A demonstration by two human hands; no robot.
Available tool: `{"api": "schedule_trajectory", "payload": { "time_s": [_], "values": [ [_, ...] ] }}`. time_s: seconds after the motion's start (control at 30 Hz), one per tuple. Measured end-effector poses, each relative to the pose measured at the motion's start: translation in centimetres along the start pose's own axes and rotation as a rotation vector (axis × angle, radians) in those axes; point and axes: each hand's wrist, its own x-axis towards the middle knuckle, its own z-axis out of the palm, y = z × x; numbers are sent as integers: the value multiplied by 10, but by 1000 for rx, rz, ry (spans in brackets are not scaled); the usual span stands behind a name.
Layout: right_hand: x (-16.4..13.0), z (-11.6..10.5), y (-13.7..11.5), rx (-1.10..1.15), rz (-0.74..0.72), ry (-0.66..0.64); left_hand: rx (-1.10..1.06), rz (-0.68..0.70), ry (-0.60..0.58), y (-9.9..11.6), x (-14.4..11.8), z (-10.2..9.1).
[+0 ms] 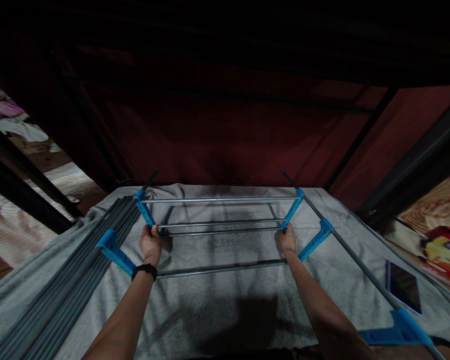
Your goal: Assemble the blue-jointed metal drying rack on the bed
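Observation:
A partly assembled tube rack (225, 200) of thin silver crossbars, grey side poles and blue plastic brackets lies across the grey blanket. My left hand (150, 245), with a black band at the wrist, is closed around the lower end of the far left blue bracket (145, 209), by the ends of two crossbars. Opposite it, my right hand (287, 241) grips the lower end of the far right blue bracket (294, 211). Nearer me, another crossbar (225, 270) runs between a blue bracket (116, 252) on the left and one (316, 240) on the right.
Several loose grey tubes (71, 275) lie bundled along the left of the blanket (225, 310). A phone (403, 286) rests at the right, beyond a long side pole (363, 267). Dark posts and a deep red panel (225, 135) rise behind. A red-yellow package (448, 247) sits far right.

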Motion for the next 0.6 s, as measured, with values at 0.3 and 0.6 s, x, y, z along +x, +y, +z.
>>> {"api": "schedule_trajectory", "payload": {
  "time_s": [0.3,0.6],
  "values": [
    [-4,5,2,-27,23,8,1,-53,-1,5,-4,-1],
    [1,7,10,20,18,-37,-26,-44,-11,4,-4,-4]
  ]
}}
